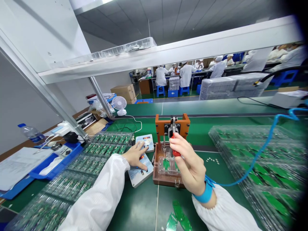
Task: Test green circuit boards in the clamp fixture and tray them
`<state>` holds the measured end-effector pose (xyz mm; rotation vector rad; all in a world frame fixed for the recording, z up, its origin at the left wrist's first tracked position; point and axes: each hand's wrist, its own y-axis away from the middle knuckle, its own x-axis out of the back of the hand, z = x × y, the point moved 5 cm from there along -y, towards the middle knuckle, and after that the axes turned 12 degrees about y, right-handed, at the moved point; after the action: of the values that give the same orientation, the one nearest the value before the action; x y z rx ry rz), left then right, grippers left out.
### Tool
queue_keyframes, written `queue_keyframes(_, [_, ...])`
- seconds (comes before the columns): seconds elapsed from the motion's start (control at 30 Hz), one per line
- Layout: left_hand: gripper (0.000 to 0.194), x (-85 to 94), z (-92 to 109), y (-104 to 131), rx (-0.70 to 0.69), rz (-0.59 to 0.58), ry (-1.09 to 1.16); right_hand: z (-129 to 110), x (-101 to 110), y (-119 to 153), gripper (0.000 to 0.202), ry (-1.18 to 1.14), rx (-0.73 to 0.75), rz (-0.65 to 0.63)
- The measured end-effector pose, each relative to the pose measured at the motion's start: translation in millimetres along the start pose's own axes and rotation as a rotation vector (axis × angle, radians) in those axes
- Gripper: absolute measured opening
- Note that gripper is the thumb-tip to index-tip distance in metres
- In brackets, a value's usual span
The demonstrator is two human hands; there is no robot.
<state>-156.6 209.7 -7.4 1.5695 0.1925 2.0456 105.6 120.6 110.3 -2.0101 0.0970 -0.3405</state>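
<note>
Currently, the right hand (191,164) grips a rounded red lever handle (176,153). The left hand (135,156) lies spread over white, boxy digital-display units (137,177).

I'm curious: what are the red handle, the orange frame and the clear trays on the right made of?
Handle: probably smooth plastic or rubber, judging by its even, bright red.
Frame: perhaps resin board or painted wood; its flat, even orange leaves that open.
Trays: most likely thin, glossy plastic, since they catch highlights and green boards show through.
</note>
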Motion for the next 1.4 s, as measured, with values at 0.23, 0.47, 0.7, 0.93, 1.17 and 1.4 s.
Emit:
queue_keyframes(0.23, [0.133, -2.7, 2.2, -1.1, 0.051, -0.013, -0.033, 1.3, -0.7, 1.3, 0.049, -0.006, -0.005, 0.004])
queue_keyframes(0.47, [0.132, 7.0, -10.1, 12.7, 0.052, 0.025, 0.058, -0.4, -0.2, 0.4, 0.049, 0.000, 0.018, 0.005])
queue_keyframes(0.7, [0.137, 2.4, -21.1, 16.8, 0.088, -0.048, 0.031, -0.9, -0.4, -0.1, 0.046, -0.001, 0.040, 0.011])
queue_keyframes(0.93, [0.138, 2.7, -13.9, 17.8, 0.092, -0.070, 0.017, -0.9, -0.8, 0.4, 0.045, 0.003, 0.043, 0.012])
queue_keyframes(1.17, [0.137, 4.2, -8.6, 17.0, 0.078, -0.068, 0.003, -0.6, -0.8, 0.9, 0.046, -0.002, 0.042, 0.012])
queue_keyframes(1.4, [0.137, 3.9, -6.1, 16.9, 0.105, -0.083, -0.012, -0.2, -1.6, 1.1, 0.045, -0.007, 0.036, 0.013])
